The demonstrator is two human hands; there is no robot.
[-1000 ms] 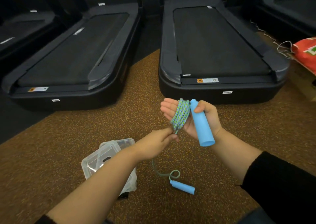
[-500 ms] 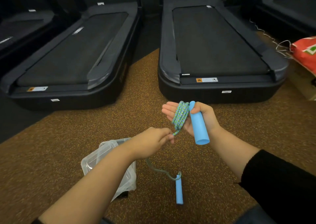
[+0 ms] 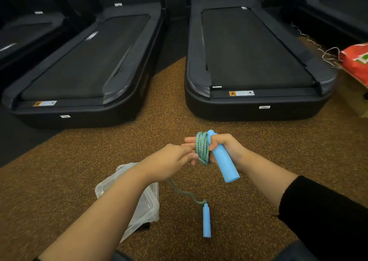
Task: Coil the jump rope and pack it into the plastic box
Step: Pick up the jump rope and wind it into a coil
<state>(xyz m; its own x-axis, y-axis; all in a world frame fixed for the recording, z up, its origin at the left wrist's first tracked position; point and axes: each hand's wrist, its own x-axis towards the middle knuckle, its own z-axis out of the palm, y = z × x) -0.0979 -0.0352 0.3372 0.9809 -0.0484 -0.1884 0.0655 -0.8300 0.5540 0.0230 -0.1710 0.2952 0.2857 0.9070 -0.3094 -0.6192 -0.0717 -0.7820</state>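
Two black treadmills sit on the far side of the speckled brown floor, the left treadmill angled and the right treadmill nearly square to the view, with a strip of floor running between them. A red bag lies at the right edge beside a tangle of thin white cord. The floor around the hands is open on all sides. The right hand is closed around one blue handle, thumb over its top; its long axis slants from upper left down to lower right, free end towards the viewer. Loops of the green-blue rope are wound around that hand's extended fingers, just left of the handle. The left hand is pinched shut on the rope right beside the coil. From it a slack length trails down to the second handle, lying on the floor, pointing near to far. The clear plastic box rests on the floor under the left forearm, partly hidden by it, just left of that handle.
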